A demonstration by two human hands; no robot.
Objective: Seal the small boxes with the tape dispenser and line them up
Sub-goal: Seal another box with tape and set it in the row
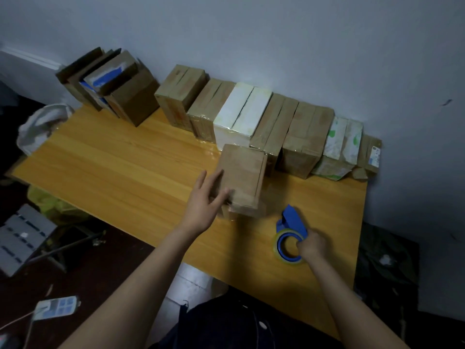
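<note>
A small brown cardboard box [243,178] stands on the wooden table [120,167], in front of a row of boxes. My left hand [205,204] touches its left side with straight, spread fingers. My right hand [312,245] grips a blue tape dispenser [291,231] with a clear tape roll, resting on the table to the right of the box. Along the wall runs the row of sealed boxes [251,117], brown ones, a white one and a green-printed one.
A cluster of opened, flattened cardboard boxes [110,84] stands at the far left corner. A white bag [40,127] hangs off the table's left edge. On the dark floor lie a grey stool [22,238] and a power strip [56,307]. The wall is right behind the row.
</note>
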